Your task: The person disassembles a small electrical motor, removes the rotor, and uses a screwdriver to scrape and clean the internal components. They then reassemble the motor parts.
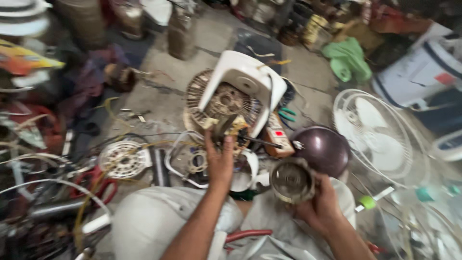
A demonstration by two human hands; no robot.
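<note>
My left hand (219,161) is raised above my lap and grips a small motor part (226,129) with copper windings and a thin dark shaft sticking out to the right. My right hand (317,204) holds a round grey metal motor housing (292,180), its open face turned up. Just beyond the housing sits a dark purple domed cover (323,149). A white plastic fan body (245,79) lies over a round grille on the floor ahead of both hands. The picture is blurred by motion.
A white fan guard (373,132) lies at right, a green cloth (347,58) farther back. A round white slotted disc (122,158), wires and metal scrap crowd the left. White appliance casings (418,72) stand at far right. My grey-clothed knees fill the bottom.
</note>
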